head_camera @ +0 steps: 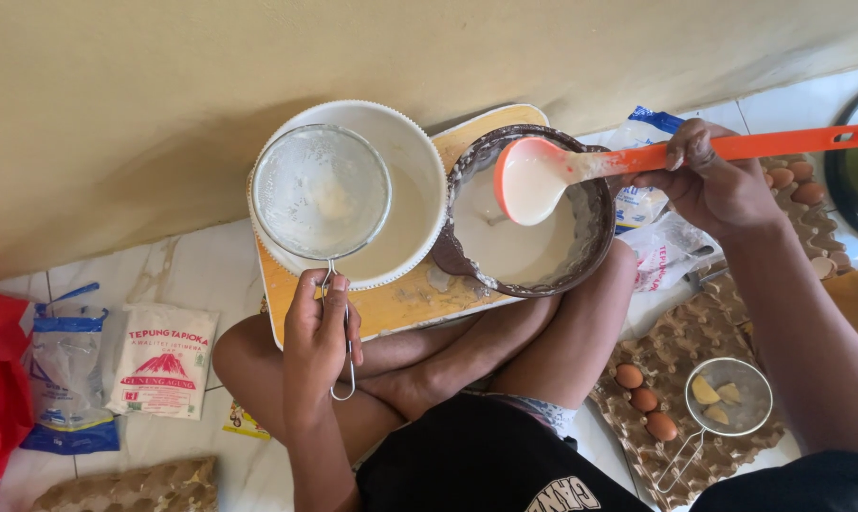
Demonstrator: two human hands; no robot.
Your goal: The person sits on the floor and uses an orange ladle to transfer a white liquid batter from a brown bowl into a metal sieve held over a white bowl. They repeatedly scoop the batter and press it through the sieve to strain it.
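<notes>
Head camera, looking down at a person sitting cross-legged on a tiled floor beside a beige wall, with a yellow cutting board (405,305) resting across their knees. Two bowls stand side by side on the board. At its left edge sits a white bowl (412,166) holding pale liquid batter. At its right edge sits a brown bowl (595,248), also holding white batter.

A left hand (317,334) has its fingers clenched around the wire handle of a fine mesh sieve (321,190), holding it level over the left part of the white bowl. A little wet residue clings to the mesh.

A right hand (711,185) grasps the long handle of an orange ladle (535,177). Its scoop, coated in batter, hangs above the brown bowl, tilted toward the sieve.

Judging by this, the step in hand is straining batter from the brown bowl into the white one. The next move would call for carrying a filled scoop over the mesh without dripping on the board.

On the floor at left lie flour packets (163,360). At right, egg trays (680,341) hold brown eggs (643,398) and a second small sieve (728,396) containing shell pieces.
</notes>
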